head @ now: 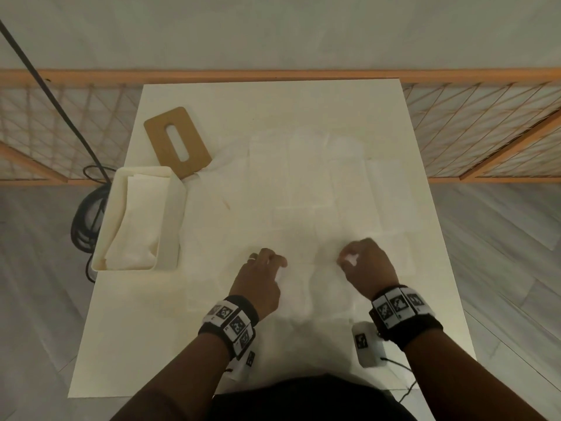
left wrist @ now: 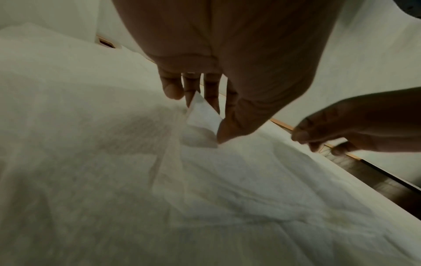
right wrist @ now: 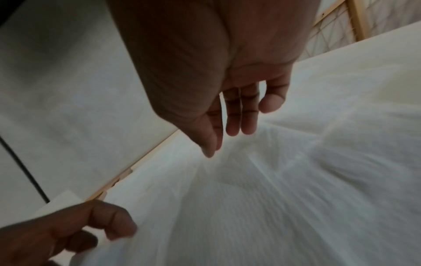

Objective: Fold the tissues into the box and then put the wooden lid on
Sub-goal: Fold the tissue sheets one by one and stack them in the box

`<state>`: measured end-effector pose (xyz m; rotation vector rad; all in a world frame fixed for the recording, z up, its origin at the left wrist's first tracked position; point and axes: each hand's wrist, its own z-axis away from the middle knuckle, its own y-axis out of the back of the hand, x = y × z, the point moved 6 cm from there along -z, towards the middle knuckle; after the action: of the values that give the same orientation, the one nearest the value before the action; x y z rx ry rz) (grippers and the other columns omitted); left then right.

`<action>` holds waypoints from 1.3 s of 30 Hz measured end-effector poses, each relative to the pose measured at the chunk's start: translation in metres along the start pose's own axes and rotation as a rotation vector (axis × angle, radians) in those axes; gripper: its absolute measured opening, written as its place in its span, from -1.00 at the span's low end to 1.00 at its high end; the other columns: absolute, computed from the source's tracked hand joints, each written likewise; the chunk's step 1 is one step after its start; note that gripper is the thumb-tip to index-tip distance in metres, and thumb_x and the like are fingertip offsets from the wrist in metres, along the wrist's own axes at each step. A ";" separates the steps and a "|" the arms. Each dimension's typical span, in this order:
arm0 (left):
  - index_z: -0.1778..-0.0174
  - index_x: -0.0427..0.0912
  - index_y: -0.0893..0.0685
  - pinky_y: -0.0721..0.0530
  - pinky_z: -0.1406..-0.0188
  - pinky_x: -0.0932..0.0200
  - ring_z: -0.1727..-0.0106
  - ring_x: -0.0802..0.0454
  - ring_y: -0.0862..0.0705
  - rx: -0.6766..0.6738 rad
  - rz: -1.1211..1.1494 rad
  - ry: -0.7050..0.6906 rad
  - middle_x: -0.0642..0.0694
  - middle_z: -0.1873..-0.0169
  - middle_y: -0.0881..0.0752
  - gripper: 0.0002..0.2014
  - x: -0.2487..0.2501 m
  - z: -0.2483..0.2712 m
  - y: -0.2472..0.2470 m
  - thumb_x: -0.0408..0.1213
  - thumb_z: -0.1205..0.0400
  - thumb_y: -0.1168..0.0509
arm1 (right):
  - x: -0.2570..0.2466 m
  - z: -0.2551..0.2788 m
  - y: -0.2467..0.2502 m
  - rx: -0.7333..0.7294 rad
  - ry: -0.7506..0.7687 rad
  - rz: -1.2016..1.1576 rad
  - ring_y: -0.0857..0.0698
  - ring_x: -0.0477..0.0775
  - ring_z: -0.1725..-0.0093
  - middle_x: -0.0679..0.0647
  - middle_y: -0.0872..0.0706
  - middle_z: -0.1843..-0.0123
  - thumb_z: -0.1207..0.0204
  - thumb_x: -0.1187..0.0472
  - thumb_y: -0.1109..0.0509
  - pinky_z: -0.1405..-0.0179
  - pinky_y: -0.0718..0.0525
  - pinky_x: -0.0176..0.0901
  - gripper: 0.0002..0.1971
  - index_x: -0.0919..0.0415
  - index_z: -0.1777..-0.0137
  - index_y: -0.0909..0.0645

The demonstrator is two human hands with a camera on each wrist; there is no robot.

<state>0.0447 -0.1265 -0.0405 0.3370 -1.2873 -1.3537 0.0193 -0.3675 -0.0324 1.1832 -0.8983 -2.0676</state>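
Observation:
A thin white tissue sheet (head: pixel 312 268) lies spread over the white table (head: pixel 145 344), among several other sheets further back. My left hand (head: pixel 280 267) pinches a lifted corner of the tissue (left wrist: pixel 202 115) between thumb and fingers (left wrist: pixel 222 136). My right hand (head: pixel 346 258) pinches the same sheet a little to the right, thumb against forefinger (right wrist: pixel 210 153), and the tissue (right wrist: pixel 250 189) tents up towards it. The cream tissue box (head: pixel 171 214) stands open at the table's left edge with folded tissues (head: pixel 136 220) inside. The wooden lid (head: pixel 177 141), with its oval slot, lies flat behind the box.
An orange wooden railing (head: pixel 273 75) with netting runs behind the table. A black pole (head: pixel 51 86) and a coiled black cable (head: pixel 86 214) are on the floor to the left of the box. Grey floor surrounds the table.

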 end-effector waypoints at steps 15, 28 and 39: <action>-0.33 0.04 -0.53 -0.40 -0.44 -0.10 -0.44 -0.13 -0.44 -0.053 -0.267 -0.016 0.03 -0.31 -0.57 -0.61 0.013 -0.015 -0.004 0.05 -0.62 -0.34 | -0.007 -0.048 -0.008 -0.202 0.056 0.177 -0.76 0.09 0.13 -0.05 -0.77 0.10 -0.58 0.27 -0.41 0.03 -0.77 0.03 -0.80 -0.07 -0.08 -0.63; -0.31 0.01 -0.57 -0.35 -0.42 -0.11 -0.41 -0.13 -0.42 -0.140 -0.260 -0.007 0.02 -0.25 -0.63 -0.68 0.016 -0.012 -0.011 -0.03 -0.66 -0.29 | -0.081 -0.049 -0.052 -0.306 0.066 0.070 -0.71 -0.04 0.03 -0.17 -0.68 0.16 -0.49 -0.06 -0.60 0.23 -0.52 -0.27 -0.79 0.01 0.11 -0.67; -0.25 -0.01 -0.62 -0.35 -0.33 -0.09 -0.33 -0.11 -0.47 -0.188 -0.263 0.030 0.00 -0.12 -0.72 -0.72 0.005 -0.013 -0.002 -0.09 -0.64 -0.31 | -0.064 -0.059 0.031 0.041 -0.069 -0.675 -0.65 0.14 0.22 0.02 -0.71 0.23 -0.56 0.10 -0.44 0.17 -0.58 0.01 -0.83 0.09 0.17 -0.51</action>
<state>0.0533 -0.1373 -0.0441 0.4045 -1.1083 -1.6727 0.1045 -0.3532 0.0011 1.6033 -0.6170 -2.6321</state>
